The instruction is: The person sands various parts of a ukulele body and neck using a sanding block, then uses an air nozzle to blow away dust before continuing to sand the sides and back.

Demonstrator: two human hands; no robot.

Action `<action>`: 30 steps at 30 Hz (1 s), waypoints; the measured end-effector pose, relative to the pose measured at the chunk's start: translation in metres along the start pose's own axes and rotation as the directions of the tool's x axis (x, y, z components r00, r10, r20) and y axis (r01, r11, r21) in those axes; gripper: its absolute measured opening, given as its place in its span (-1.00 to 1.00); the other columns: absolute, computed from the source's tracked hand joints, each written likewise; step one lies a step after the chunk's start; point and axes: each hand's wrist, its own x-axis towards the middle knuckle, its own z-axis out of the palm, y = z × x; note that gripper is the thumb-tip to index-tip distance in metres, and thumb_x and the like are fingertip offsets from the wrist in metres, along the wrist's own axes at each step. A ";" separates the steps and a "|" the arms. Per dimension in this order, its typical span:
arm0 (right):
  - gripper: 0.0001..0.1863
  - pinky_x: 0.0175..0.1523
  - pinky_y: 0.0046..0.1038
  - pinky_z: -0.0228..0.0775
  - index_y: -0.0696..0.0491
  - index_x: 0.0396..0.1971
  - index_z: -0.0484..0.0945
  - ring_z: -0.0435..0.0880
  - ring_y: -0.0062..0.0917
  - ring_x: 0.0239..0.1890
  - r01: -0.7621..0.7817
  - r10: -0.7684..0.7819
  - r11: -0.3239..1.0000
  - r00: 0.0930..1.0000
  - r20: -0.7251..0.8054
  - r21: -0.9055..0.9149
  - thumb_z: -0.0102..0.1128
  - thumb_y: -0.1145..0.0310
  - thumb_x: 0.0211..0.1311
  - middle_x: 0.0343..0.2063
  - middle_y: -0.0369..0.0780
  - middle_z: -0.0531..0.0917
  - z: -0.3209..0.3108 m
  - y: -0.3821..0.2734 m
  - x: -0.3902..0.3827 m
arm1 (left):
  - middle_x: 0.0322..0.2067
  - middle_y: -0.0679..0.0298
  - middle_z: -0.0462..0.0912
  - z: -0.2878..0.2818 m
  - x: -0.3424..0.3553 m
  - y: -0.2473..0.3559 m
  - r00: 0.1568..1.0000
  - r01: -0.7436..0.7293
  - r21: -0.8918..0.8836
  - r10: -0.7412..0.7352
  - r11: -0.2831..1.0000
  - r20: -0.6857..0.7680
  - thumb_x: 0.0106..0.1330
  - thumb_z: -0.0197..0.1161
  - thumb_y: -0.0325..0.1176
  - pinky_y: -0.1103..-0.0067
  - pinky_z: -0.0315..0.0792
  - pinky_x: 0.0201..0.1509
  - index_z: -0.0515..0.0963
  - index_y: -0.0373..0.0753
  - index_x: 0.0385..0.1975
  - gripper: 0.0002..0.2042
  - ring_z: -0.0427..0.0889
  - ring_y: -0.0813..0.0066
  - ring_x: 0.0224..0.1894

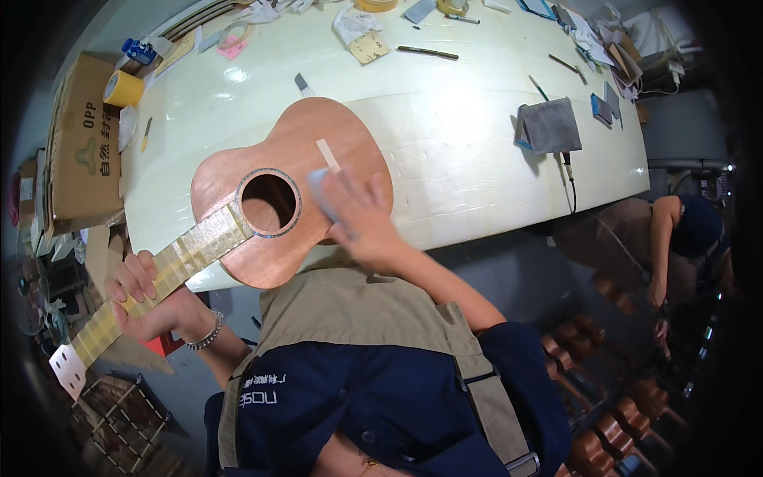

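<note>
At lower left of the frame, the left hand (151, 300) is curling its fingers closely around the taped neck (193, 253) of a ukulele (274, 143), its body lying left of centre on the desk (461, 159). The right hand (367, 225), fingers blurred and slightly spread, is covering a grey-blue pad (321, 191) on the soundboard; whether they are pinching it, I cannot tell.

Instrument workshop, worktable (469, 127), taped guitar (298, 143), wooden bodies (592, 455)

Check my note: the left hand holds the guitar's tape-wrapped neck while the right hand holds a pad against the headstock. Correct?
Not quite: the head view shows the right hand holding the pad against the guitar's body, not the headstock. The left hand does hold the tape-wrapped neck.
</note>
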 end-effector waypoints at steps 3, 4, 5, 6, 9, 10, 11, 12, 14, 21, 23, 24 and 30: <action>-0.32 0.35 0.05 -0.47 -0.01 0.32 0.00 -0.07 -0.25 0.38 -0.043 0.043 0.998 0.999 -0.009 -0.055 -0.11 0.05 0.26 0.33 -0.19 0.05 0.004 0.010 0.000 | -0.72 0.47 0.09 -0.008 0.006 0.005 0.999 0.042 -0.017 -0.041 0.999 0.028 0.05 -0.02 -0.26 0.68 0.04 -0.49 0.17 -0.07 -0.63 -0.85 0.07 0.69 -0.69; -0.32 0.35 0.04 -0.45 -0.01 0.32 0.01 -0.06 -0.24 0.38 -0.179 0.173 0.981 0.981 -0.087 -0.069 -0.12 0.04 0.26 0.33 -0.20 0.06 0.008 0.045 0.000 | -0.72 0.47 0.09 -0.011 0.008 0.006 0.998 0.047 -0.020 -0.046 0.999 0.030 0.05 -0.02 -0.26 0.68 0.04 -0.49 0.17 -0.07 -0.63 -0.85 0.07 0.69 -0.69; -0.31 0.35 0.04 -0.47 0.00 0.32 0.02 -0.05 -0.24 0.38 -0.284 0.274 0.951 0.957 -0.094 -0.119 -0.08 0.05 0.24 0.33 -0.19 0.08 0.001 0.070 0.000 | -0.72 0.47 0.09 -0.014 0.009 0.005 0.998 0.057 -0.024 -0.056 0.998 0.033 0.04 -0.01 -0.26 0.68 0.04 -0.49 0.17 -0.07 -0.63 -0.85 0.07 0.69 -0.69; -0.30 0.35 0.04 -0.46 0.00 0.31 0.03 -0.04 -0.24 0.38 -0.274 0.260 0.951 0.960 -0.104 -0.147 -0.05 0.06 0.22 0.32 -0.19 0.09 0.002 0.064 0.001 | -0.72 0.47 0.09 -0.013 0.010 0.006 0.997 0.059 -0.023 -0.058 0.998 0.044 0.04 -0.01 -0.26 0.69 0.04 -0.49 0.17 -0.07 -0.63 -0.85 0.07 0.68 -0.69; -0.30 0.36 0.01 -0.45 -0.03 0.33 -0.02 -0.11 -0.23 0.39 -0.033 0.022 0.994 0.995 -0.101 -0.108 -0.06 0.15 0.22 0.34 -0.16 0.05 0.007 0.012 0.013 | -0.72 0.46 0.08 -0.011 0.010 0.003 0.997 0.048 -0.051 -0.045 0.998 0.063 0.02 0.01 -0.26 0.69 0.04 -0.49 0.17 -0.06 -0.63 -0.84 0.07 0.68 -0.68; -0.31 0.36 0.01 -0.44 -0.03 0.33 0.00 -0.11 -0.25 0.40 0.001 -0.012 0.994 0.995 -0.095 -0.108 -0.06 0.14 0.21 0.34 -0.17 0.05 0.008 0.006 0.018 | -0.72 0.46 0.08 -0.010 0.009 0.004 0.997 0.050 -0.053 -0.047 0.997 0.067 0.02 0.01 -0.26 0.69 0.04 -0.49 0.17 -0.06 -0.64 -0.83 0.07 0.68 -0.69; -0.31 0.36 0.00 -0.43 -0.03 0.32 0.02 -0.10 -0.27 0.40 0.036 -0.045 0.994 0.995 -0.090 -0.106 -0.06 0.14 0.21 0.34 -0.18 0.05 0.007 0.007 0.025 | -0.72 0.46 0.08 -0.009 0.008 0.004 0.996 0.053 -0.055 -0.049 0.997 0.071 0.01 0.02 -0.26 0.69 0.04 -0.49 0.17 -0.06 -0.64 -0.83 0.07 0.68 -0.69; -0.32 0.36 0.00 -0.42 -0.02 0.32 0.04 -0.10 -0.29 0.40 0.062 -0.071 0.993 0.993 -0.090 -0.099 -0.05 0.13 0.21 0.34 -0.19 0.05 0.008 0.009 0.031 | -0.72 0.46 0.09 -0.011 0.010 0.004 0.997 0.059 -0.036 -0.057 0.998 0.043 0.01 0.03 -0.25 0.69 0.05 -0.49 0.17 -0.06 -0.64 -0.83 0.07 0.67 -0.70; -0.33 0.36 0.00 -0.43 -0.02 0.31 0.05 -0.08 -0.30 0.39 -0.187 0.170 0.968 0.979 -0.109 -0.170 -0.06 0.12 0.21 0.33 -0.21 0.06 0.006 0.064 0.031 | -0.72 0.46 0.09 -0.018 0.015 0.001 0.999 0.048 -0.016 -0.048 0.999 -0.006 0.00 0.04 -0.24 0.68 0.05 -0.49 0.18 -0.06 -0.64 -0.82 0.08 0.67 -0.70; -0.32 0.35 0.08 -0.53 -0.03 0.32 0.03 -0.16 -0.27 0.40 -0.028 0.028 0.990 1.000 -0.001 -0.135 -0.10 0.03 0.25 0.35 -0.24 0.03 0.013 0.012 -0.003 | -0.72 0.46 0.11 -0.085 0.042 -0.017 0.975 0.220 -0.315 -0.211 0.923 0.064 -0.14 0.15 -0.30 0.64 0.11 -0.47 0.19 -0.09 -0.66 -0.78 0.11 0.63 -0.71; -0.31 0.33 0.12 -0.49 -0.03 0.31 0.05 -0.14 -0.28 0.40 -0.149 0.124 0.944 0.987 -0.104 -0.293 -0.08 0.02 0.24 0.35 -0.25 0.03 0.012 0.044 -0.009 | -0.74 0.46 0.10 -0.118 0.054 -0.032 0.962 0.272 -0.367 -0.242 0.890 0.124 -0.16 0.15 -0.30 0.64 0.11 -0.47 0.19 -0.08 -0.67 -0.78 0.11 0.63 -0.71; -0.31 0.32 0.15 -0.45 -0.02 0.30 0.08 -0.12 -0.28 0.39 -0.259 0.204 0.894 0.962 -0.183 -0.365 -0.06 0.00 0.22 0.35 -0.26 0.03 0.009 0.058 -0.015 | -0.74 0.46 0.10 -0.134 0.057 -0.037 0.953 0.302 -0.389 -0.262 0.870 0.155 -0.16 0.15 -0.30 0.64 0.12 -0.47 0.19 -0.08 -0.67 -0.78 0.12 0.63 -0.71; -0.30 0.33 -0.03 -0.13 0.07 0.28 0.09 0.11 -0.22 0.33 -0.038 0.010 0.992 0.975 -0.222 -0.123 0.10 0.25 0.14 0.29 -0.15 0.16 0.007 0.041 -0.030 | -0.79 0.48 0.10 -0.151 0.057 -0.046 0.952 0.306 -0.512 -0.271 0.803 0.142 -0.21 0.15 -0.30 0.65 0.11 -0.50 0.18 -0.07 -0.69 -0.77 0.12 0.62 -0.73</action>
